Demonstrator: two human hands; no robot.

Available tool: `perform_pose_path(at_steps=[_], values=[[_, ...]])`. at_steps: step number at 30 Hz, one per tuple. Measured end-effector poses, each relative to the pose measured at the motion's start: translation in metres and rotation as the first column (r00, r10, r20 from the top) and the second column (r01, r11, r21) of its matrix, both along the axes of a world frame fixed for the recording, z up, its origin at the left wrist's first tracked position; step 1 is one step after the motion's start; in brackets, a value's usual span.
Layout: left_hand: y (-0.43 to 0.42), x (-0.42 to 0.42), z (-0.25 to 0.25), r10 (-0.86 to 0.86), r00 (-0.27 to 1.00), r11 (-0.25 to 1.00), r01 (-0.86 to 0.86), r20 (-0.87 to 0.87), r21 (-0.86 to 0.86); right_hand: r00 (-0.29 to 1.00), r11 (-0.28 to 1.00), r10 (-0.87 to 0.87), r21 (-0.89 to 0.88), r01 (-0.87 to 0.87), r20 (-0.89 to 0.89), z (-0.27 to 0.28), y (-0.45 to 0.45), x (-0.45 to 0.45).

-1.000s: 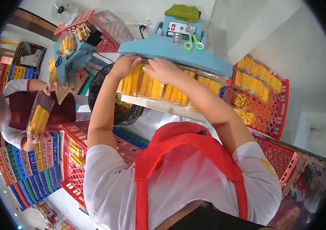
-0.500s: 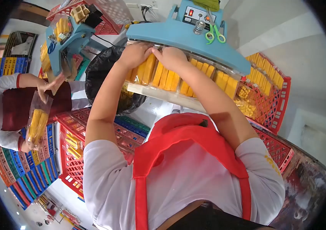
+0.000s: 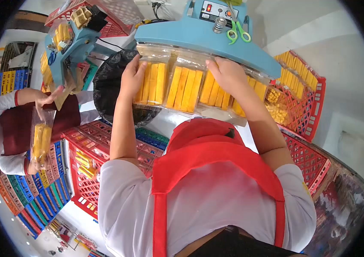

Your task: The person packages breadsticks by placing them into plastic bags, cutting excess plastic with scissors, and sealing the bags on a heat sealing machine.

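Note:
Several clear plastic packs of yellow sticks (image 3: pixel 184 89) lie side by side along the front of a long blue machine (image 3: pixel 207 36), their upper ends at its edge. My left hand (image 3: pixel 132 77) grips the edge of the leftmost pack, thumb on top. Farther right, my right hand (image 3: pixel 228 75) has its thumb and fingers on the top of another pack, closed on the plastic. A spring and green-handled scissors (image 3: pixel 238 33) are on the machine, beside its switch panel (image 3: pixel 218 12).
At the left, a co-worker (image 3: pixel 23 115) holds a bag of yellow sticks (image 3: pixel 41 141) by a second blue machine (image 3: pixel 68 53). A black-lined bin (image 3: pixel 109 88) stands left of my arm. Red crates (image 3: pixel 314 111) with more yellow packs are at the right; another crate (image 3: pixel 79 171) is lower left.
My hands, earlier together at the machine's edge, have moved apart, the left one left and down, the right one right. The packs have come out slightly toward me.

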State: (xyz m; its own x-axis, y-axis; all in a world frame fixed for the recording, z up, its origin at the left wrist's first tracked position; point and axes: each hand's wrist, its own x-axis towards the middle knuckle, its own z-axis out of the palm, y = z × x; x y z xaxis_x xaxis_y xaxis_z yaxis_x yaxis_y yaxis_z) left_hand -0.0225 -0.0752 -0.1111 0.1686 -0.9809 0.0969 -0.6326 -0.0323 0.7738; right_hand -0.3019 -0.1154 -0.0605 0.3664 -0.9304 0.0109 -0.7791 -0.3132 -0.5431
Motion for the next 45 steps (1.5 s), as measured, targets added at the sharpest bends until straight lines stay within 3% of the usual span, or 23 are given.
perform_pose_path(at_steps=[1,2,9,11,12,14,18,20,27,30,32,33,35,37,39,41,43,44,45], values=[[0.003,0.0,-0.008,0.15,0.94,0.983,-0.109,-0.307,0.145,0.997,0.997,0.023,0.076,-0.018,-0.071,-0.006,-0.002,-0.001],[0.004,0.007,-0.02,0.112,0.895,0.984,-0.041,-0.431,0.171,0.989,0.988,0.053,0.152,-0.031,-0.138,-0.01,-0.004,-0.001],[0.005,-0.001,-0.003,0.108,0.873,0.96,0.033,-0.476,0.279,0.978,0.965,0.081,0.261,-0.029,-0.192,-0.025,-0.019,-0.001],[0.009,0.001,-0.008,0.09,0.841,0.975,0.035,-0.534,0.219,0.999,0.97,0.051,0.238,-0.045,-0.017,-0.016,-0.01,-0.011],[0.01,0.002,-0.008,0.092,0.841,0.975,0.033,-0.534,0.22,0.998,0.97,0.053,0.239,-0.047,-0.016,-0.01,-0.005,-0.018],[0.015,0.006,-0.007,0.111,0.847,0.957,0.05,-0.521,0.285,0.991,0.994,-0.107,-0.004,0.107,-0.081,-0.001,0.006,-0.037],[0.014,0.011,-0.011,0.08,0.757,0.961,0.116,-0.649,0.253,0.954,0.965,-0.189,0.138,0.224,-0.231,-0.018,0.01,-0.066],[0.011,0.015,-0.014,0.155,0.661,0.937,0.138,-0.734,0.321,0.948,0.981,-0.18,-0.117,0.154,-0.263,-0.032,0.013,-0.069],[0.002,0.016,-0.01,0.22,0.539,0.9,0.21,-0.814,0.382,0.946,0.982,-0.152,0.063,0.176,-0.287,-0.025,0.006,-0.068],[0.003,0.024,-0.017,0.213,0.488,0.89,0.262,-0.846,0.375,0.966,0.966,-0.176,0.156,0.206,-0.189,-0.03,0.015,-0.074],[0.009,0.03,-0.018,0.179,0.351,0.892,0.336,-0.919,0.302,0.92,0.9,-0.296,-0.399,0.179,-0.255,-0.029,0.048,-0.082],[0.013,0.04,-0.032,0.169,0.371,0.902,0.316,-0.913,0.295,0.918,0.899,-0.303,-0.395,0.187,-0.257,-0.031,0.063,-0.084],[0.025,0.045,-0.034,0.272,0.283,0.902,0.257,-0.92,0.346,0.899,0.912,-0.39,-0.222,0.346,-0.2,-0.035,0.088,-0.092],[0.035,0.059,-0.047,0.319,0.189,0.899,0.251,-0.929,0.359,0.904,0.912,-0.393,-0.198,0.359,-0.168,-0.037,0.096,-0.101],[0.047,0.072,-0.058,0.246,0.231,0.953,0.122,-0.941,0.279,0.91,0.913,-0.407,-0.038,0.406,-0.076,-0.033,0.101,-0.107],[0.062,0.056,-0.019,0.349,0.22,0.936,-0.136,-0.911,0.326,0.901,0.902,-0.43,0.004,0.431,-0.052,-0.02,0.102,-0.111],[0.068,0.047,0.016,0.196,0.128,0.978,-0.103,-0.972,0.183,0.898,0.896,-0.44,0.051,0.441,-0.033,0.001,0.103,-0.113],[0.068,0.035,0.043,0.218,0.193,0.971,-0.139,-0.957,0.193,0.923,0.923,-0.383,-0.067,0.38,-0.038,0.013,0.107,-0.112],[0.07,0.021,0.067,0.156,0.071,0.988,0.011,-0.985,0.157,0.945,0.933,-0.324,-0.182,0.31,-0.048,0.024,0.11,-0.111]])
